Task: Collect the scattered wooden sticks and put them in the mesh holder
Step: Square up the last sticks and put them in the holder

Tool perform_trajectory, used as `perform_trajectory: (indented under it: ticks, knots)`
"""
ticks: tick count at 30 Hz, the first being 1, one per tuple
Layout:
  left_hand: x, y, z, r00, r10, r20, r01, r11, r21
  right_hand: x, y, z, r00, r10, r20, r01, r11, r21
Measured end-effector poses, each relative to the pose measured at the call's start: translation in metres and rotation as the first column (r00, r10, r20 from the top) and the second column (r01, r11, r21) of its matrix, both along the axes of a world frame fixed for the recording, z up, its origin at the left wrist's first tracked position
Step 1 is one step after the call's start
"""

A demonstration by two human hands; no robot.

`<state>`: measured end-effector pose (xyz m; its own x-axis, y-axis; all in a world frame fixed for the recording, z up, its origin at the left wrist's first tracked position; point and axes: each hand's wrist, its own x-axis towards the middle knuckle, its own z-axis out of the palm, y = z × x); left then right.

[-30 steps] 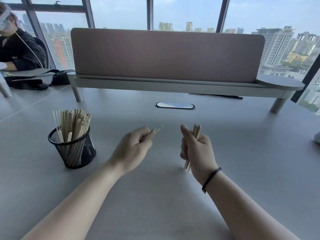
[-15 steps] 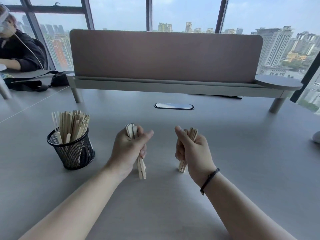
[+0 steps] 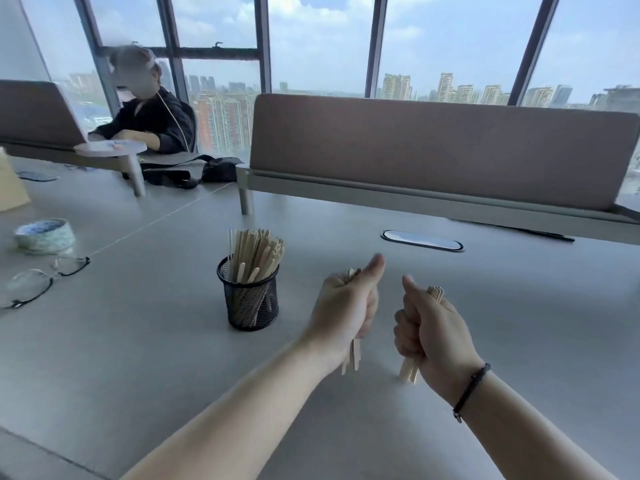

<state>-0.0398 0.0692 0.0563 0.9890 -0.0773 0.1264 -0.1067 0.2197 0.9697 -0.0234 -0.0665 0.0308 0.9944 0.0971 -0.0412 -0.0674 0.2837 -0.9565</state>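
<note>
Head view: sticks (image 3: 351, 356) fill both fists, upright near the holder (image 3: 250, 299). Left grip (image 3: 343, 306) holds one bundle, right grip (image 3: 429, 327) another (image 3: 408, 370), ends near the counter (image 3: 138, 341). Since a moment ago the view has swung left toward the holder, so dropping them in looks next.

Left hand (image 3: 343, 306) and right hand (image 3: 429, 327) each grip a stick bundle upright, apparently resting on the table (image 3: 138, 341), beside the mesh holder (image 3: 251, 299).
</note>
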Motion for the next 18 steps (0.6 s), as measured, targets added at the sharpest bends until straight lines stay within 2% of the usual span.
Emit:
perform_trajectory:
  ticks: [3,7,9,12,16,18]
  knots:
    - [-0.006,0.031,0.039,0.994,0.041,0.097,-0.037,0.998,-0.050,0.002,0.049,0.022,0.996,0.084,0.024,-0.085,0.996,0.032]
    - [-0.006,0.086,0.099,0.959,0.199,0.201,-0.171,0.974,-0.148,0.008,0.107,0.083,0.974,0.183,0.136,-0.201,0.971,0.127]
    - [0.000,0.113,0.116,0.938,0.284,0.197,-0.236,0.943,-0.235,0.013,0.130,0.112,0.957,0.206,0.204,-0.247,0.947,0.204]
    - [0.019,0.143,0.114,0.911,0.405,0.079,-0.363,0.878,-0.313,0.025,0.157,0.133,0.950,0.192,0.248,-0.260,0.924,0.280]
    - [0.041,0.154,0.078,0.848,0.529,-0.010,-0.526,0.840,-0.136,0.041,0.187,0.114,0.973,0.144,0.180,-0.183,0.958,0.222]
    - [0.046,0.154,0.057,0.823,0.567,-0.018,-0.567,0.821,-0.065,0.044,0.194,0.098,0.981,0.086,0.177,-0.107,0.987,0.116]
